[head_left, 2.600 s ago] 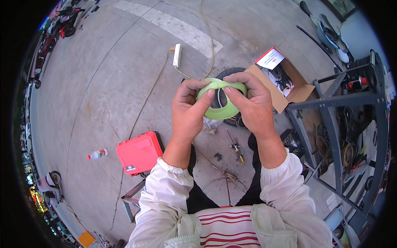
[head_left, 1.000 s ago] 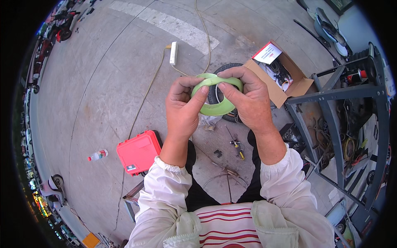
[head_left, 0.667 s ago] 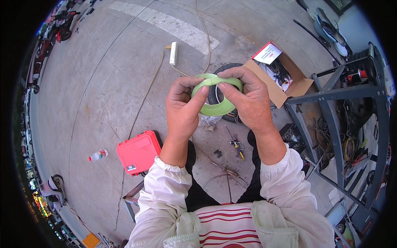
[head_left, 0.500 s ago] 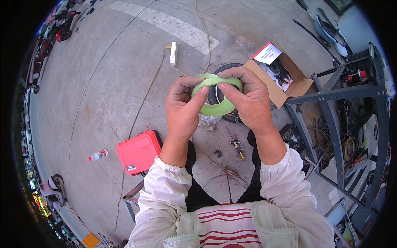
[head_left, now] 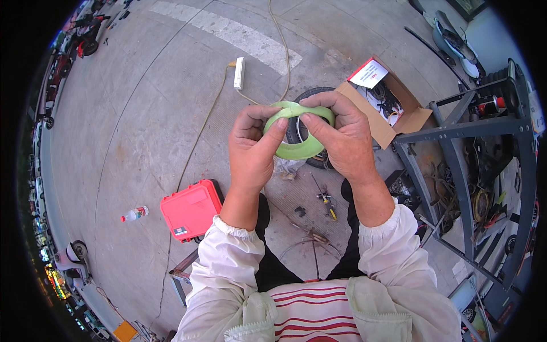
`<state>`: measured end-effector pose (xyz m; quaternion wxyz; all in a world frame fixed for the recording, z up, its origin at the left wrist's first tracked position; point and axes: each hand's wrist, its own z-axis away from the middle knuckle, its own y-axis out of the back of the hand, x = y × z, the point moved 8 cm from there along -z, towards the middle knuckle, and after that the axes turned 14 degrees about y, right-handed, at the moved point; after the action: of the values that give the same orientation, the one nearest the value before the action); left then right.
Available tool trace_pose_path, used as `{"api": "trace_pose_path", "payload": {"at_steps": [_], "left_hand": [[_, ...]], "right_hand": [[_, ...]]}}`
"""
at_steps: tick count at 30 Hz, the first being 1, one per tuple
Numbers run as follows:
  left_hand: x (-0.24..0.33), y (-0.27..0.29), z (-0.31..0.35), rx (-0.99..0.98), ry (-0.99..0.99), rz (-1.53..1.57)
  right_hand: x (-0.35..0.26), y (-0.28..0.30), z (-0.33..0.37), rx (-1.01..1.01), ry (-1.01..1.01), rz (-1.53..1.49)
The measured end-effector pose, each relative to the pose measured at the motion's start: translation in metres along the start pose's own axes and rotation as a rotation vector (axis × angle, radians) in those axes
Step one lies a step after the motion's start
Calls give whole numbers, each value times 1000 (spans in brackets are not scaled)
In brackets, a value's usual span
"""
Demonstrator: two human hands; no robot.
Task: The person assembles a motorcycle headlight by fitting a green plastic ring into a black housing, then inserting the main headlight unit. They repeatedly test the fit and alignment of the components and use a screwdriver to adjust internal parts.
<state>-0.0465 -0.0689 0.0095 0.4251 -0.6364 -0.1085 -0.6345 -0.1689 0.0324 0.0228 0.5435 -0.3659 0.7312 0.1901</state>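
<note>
A pale green ring-shaped roll, like a roll of tape or coiled strip point(head_left: 300, 150), is held up between both my hands. My left hand point(head_left: 253, 142) pinches its left side, thumb on the near face and fingers curled behind. My right hand point(head_left: 345, 131) grips the right side the same way, with the thumb tip near the top of the ring. A small crease or seam shows in the strip between the two thumbs. Beyond and below the ring, partly hidden by my hands, a black tyre point(head_left: 315, 92) lies on the ground.
A red hard case point(head_left: 191, 211) and a plastic bottle point(head_left: 135, 214) lie at the left. A yellow-handled screwdriver point(head_left: 331, 212) is on the floor between my legs. An opened cardboard box point(head_left: 411, 117) and a dark metal frame point(head_left: 464, 130) stand right. A white power strip point(head_left: 239, 73) with cable lies ahead.
</note>
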Motion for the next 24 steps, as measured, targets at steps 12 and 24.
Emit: {"api": "trace_pose_path", "payload": {"at_steps": [12,24], "left_hand": [[-6,3,-8,4,2,-23],[-6,2,-17,-66,106,-51]], "right_hand": [[0,2,-6,11,-18,13],[7,2,-6,64,-73,-48]]}}
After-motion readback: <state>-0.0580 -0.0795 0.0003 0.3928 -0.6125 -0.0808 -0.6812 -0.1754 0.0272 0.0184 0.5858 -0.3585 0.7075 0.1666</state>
